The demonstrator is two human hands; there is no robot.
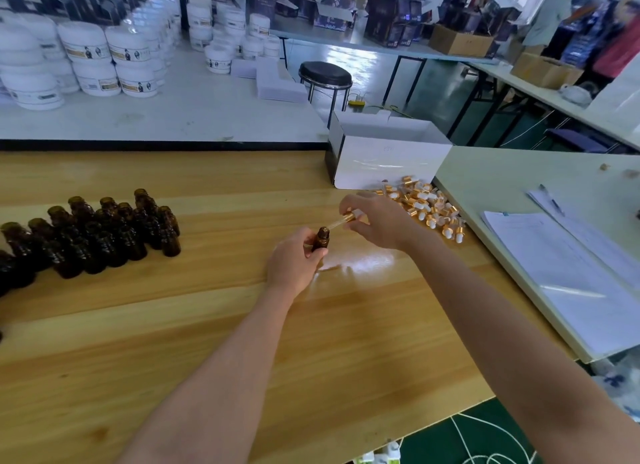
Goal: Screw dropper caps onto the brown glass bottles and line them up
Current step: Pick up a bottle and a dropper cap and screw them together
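Bottles, brown and with open mouths, stand upright in tight slanting rows at the left of the wooden surface, which fills the near half of the view. A paler side surface meets it on the right and carries a stack of papers with a pen lying at the far end of them. Behind, a white surface holds stacked white jars. A white box, open at the top, sits at the far edge of the wooden surface, where the two nearer surfaces meet. Just in front of the box lies a loose pile of caps, gold collars with white bulbs, touching one another in no order.

Both forearms reach in from the near edge towards the middle of the wooden surface, well apart from the rows and near the pile. The left hand grips one bottle: its fingers curl round the body, leaving the neck and open mouth showing above them. Whether the base touches the surface is hidden by the hand. The right hand is just beyond and to the right, its fingers pinching a cap by the gold collar. The cap's clear glass tube slants down and left, its tip right at the bottle's mouth; whether it has entered I cannot tell.
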